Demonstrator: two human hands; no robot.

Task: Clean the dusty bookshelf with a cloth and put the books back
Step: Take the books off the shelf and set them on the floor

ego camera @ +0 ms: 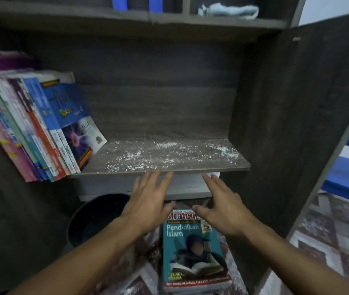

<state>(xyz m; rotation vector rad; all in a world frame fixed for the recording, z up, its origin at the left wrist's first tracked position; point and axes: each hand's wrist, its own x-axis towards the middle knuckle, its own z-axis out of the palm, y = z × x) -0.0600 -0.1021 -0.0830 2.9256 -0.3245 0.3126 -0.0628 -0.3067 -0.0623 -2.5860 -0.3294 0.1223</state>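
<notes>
Dust [148,155] lies just past the spread, empty fingers [169,174] of left hand [148,201] and right hand [222,207]. Cloth [231,10] lies high above them, long axis sideways, nearer the right.

This looks like a room in a home, maybe a study corner: a dark wood-grain bookshelf [276,103] holds a row of leaning schoolbooks [41,128], a teal textbook [190,252] tops a pile on the patterned floor [329,231], a black bin [92,218] stands beside it, and a folded light cloth [231,10] rests on an upper shelf
</notes>
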